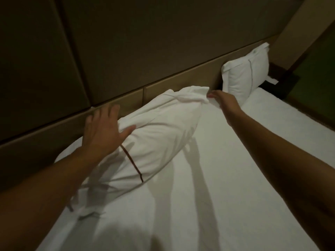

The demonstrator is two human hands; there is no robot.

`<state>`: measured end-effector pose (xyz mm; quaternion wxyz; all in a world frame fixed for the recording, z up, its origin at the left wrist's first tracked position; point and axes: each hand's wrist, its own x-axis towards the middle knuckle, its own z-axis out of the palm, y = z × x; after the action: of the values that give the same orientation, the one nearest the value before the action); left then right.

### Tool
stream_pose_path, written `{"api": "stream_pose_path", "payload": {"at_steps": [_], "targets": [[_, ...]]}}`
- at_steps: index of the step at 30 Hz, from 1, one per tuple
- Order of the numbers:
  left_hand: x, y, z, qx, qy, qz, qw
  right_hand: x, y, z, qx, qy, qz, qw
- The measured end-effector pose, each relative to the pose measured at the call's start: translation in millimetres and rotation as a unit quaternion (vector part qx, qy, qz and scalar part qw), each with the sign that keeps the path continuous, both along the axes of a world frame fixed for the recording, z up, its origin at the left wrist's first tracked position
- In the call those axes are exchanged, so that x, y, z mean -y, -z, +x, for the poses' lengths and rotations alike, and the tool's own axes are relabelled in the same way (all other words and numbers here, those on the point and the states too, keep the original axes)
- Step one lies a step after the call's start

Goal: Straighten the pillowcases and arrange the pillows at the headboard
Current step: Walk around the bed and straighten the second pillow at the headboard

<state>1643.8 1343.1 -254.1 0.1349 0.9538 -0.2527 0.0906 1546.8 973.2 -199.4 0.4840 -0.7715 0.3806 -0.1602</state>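
Two hands point(103, 127) point(220, 100) flank near pillow point(159, 131) against headboard point(181, 82).

Support: bed point(226, 178), white sheet | on it: near pillow point(159, 134), lying by headboard point(163, 87); far pillow point(243, 77), leaning on it

Rumpled white pillow point(154, 134) lies by headboard point(163, 86); second pillow point(243, 75) leans upright.

Right hand point(220, 100) fingers hidden behind near pillow point(159, 134) corner.
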Motion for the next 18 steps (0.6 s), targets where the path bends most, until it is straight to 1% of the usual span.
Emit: {"api": "stream_pose_path", "payload": {"at_steps": [3, 6, 9, 13, 18], "targets": [[-31, -49, -38, 0.007, 0.002, 0.006, 1.000, -39, -39, -65, -0.009, -0.076, -0.071, 0.995], [-71, -104, -81, 0.035, 0.012, 0.006, 0.999, -79, -92, -128, -0.023, -0.117, -0.137, 0.983], [-101, -159, -130, 0.070, 0.021, 0.029, 0.997, -120, -141, -181, -0.013, -0.120, -0.173, 0.978], [-134, -217, -216, 0.073, 0.027, 0.050, 0.996, -186, -191, -248, 0.015, -0.105, -0.197, 0.975], [-170, -277, -304, 0.095, 0.042, 0.008, 0.995, -258, -235, -346, 0.014, -0.098, -0.214, 0.972]]}}
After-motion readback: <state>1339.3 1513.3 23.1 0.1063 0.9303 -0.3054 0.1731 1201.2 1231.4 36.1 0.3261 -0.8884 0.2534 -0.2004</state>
